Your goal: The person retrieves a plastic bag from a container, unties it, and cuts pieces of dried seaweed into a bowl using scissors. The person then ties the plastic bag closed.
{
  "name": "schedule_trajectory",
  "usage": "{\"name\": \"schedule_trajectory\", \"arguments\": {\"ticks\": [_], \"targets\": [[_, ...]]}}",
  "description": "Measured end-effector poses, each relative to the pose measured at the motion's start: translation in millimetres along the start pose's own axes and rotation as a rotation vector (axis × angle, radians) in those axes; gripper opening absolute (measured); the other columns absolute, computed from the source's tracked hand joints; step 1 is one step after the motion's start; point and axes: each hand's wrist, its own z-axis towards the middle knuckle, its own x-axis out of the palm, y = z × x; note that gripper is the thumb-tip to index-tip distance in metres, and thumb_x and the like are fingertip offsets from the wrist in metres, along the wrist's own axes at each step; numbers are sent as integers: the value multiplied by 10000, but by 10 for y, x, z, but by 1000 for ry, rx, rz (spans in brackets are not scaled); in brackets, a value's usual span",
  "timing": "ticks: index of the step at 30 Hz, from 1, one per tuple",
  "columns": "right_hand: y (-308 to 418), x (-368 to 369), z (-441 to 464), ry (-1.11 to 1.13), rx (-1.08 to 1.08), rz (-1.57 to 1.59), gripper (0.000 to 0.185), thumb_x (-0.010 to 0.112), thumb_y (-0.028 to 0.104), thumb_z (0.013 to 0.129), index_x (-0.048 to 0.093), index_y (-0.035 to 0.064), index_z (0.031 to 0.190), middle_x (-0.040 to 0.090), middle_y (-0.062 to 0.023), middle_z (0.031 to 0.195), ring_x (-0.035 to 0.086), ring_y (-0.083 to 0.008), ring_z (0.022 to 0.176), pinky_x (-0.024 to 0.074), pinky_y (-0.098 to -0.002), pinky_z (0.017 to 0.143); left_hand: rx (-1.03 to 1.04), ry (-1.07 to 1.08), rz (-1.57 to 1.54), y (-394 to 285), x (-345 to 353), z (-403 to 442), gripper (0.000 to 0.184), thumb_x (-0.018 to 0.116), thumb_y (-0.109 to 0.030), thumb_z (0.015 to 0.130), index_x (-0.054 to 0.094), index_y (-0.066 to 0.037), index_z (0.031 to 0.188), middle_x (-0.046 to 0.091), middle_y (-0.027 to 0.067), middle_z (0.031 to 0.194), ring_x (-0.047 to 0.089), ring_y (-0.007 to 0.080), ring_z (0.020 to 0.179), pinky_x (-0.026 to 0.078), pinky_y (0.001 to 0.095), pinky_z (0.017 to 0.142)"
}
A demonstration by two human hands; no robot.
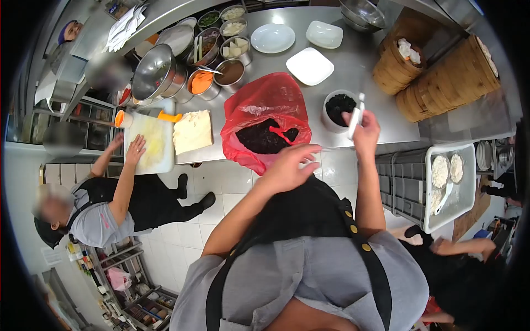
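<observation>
An open red plastic bag (264, 99) stands at the counter's front edge, with a dark mass (259, 137) and a red utensil (283, 133) inside. My left hand (292, 167) is over the bag's lower right edge, fingers apart, holding nothing. To the right, my right hand (364, 131) grips a white object (358, 116), perhaps a lid or handle, beside a white tub (334, 122) of dark, crumbly contents (339, 108). The fingertips reach the tub's right rim.
White dishes (310, 66) and metal food containers (231, 76) stand behind the bag. Bamboo steamers (441, 91) are at right, above a white tray (471, 187). At left, a co-worker's hand (136, 149) rests on a cutting board (160, 138), next to a pale block (192, 131).
</observation>
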Motion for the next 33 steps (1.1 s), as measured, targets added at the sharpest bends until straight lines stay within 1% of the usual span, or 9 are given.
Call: {"name": "schedule_trajectory", "arguments": {"ticks": [3, 5, 10, 11, 14, 15, 20, 27, 33], "targets": [[-284, -402, 75, -124, 38, 13, 219, 751, 87, 775, 594, 36, 917, 617, 2, 787, 549, -69, 709, 431, -217, 625, 277, -158, 396, 242, 380, 439, 416, 651, -27, 790, 538, -11, 1190, 468, 188, 1281, 624, 333, 941, 510, 387, 822], [-434, -585, 91, -110, 2, -29, 202, 736, 82, 786, 594, 34, 921, 615, -8, 809, 548, -79, 727, 438, -233, 647, -29, 116, 517, 330, 443, 793, 459, 592, -94, 842, 453, -1, 1269, 378, 233, 1357, 497, 397, 1153, 413, 391, 982], [-808, -814, 142, -109, 87, 100, 168, 704, 35, 808, 577, 11, 914, 620, -49, 885, 576, -126, 760, 510, -291, 685, -87, -90, 170, 1443, 962, 1358, 497, 364, -367, 977, 344, 12, 1298, 515, 263, 1207, 550, 394, 1078, 444, 450, 886], [-849, -883, 162, -76, 116, 77, 180, 706, 45, 813, 560, 15, 913, 604, -41, 853, 558, -111, 725, 492, -273, 636, -58, -344, 144, 1512, 1134, 1364, 417, 363, -354, 967, 452, 18, 1132, 613, 205, 962, 607, 366, 893, 465, 477, 751], [-947, -929, 265, -80, 113, 35, 236, 735, 109, 802, 554, 23, 926, 589, -52, 783, 543, -108, 671, 429, -246, 564, -254, -49, -159, 874, 837, 1163, 247, 494, -267, 905, 491, -25, 950, 538, 175, 957, 597, 345, 776, 479, 443, 694], [-928, -927, 312, -61, 104, 25, 236, 735, 114, 802, 552, 19, 917, 583, -55, 748, 540, -109, 656, 425, -247, 563, 144, -114, 383, 787, 795, 1084, 215, 635, -163, 795, 507, -14, 883, 526, 159, 928, 585, 349, 780, 478, 448, 695], [-887, -730, 617, 30, 17, -28, 225, 730, 104, 804, 519, 30, 827, 567, -55, 686, 510, -102, 613, 406, -247, 553, 340, -461, 363, -516, -263, 131, 288, 738, -94, 670, 551, -7, 872, 516, 151, 866, 572, 339, 826, 470, 443, 668], [-784, -146, 582, 217, -48, -14, 198, 722, 83, 800, 541, 26, 855, 569, -39, 678, 523, -106, 617, 424, -250, 567, 35, -1168, 790, -997, -1873, -1393, 258, 756, -85, 674, 585, -21, 856, 551, 103, 808, 575, 236, 658, 461, 339, 565], [-808, 191, 292, 219, -116, -37, 193, 728, 77, 792, 548, 19, 837, 534, -12, 699, 496, -96, 653, 436, -247, 585, -57, -1348, 892, -922, -2566, -2111, 251, 758, -21, 630, 589, -5, 816, 532, 80, 760, 513, 185, 563, 427, 297, 546]]}}
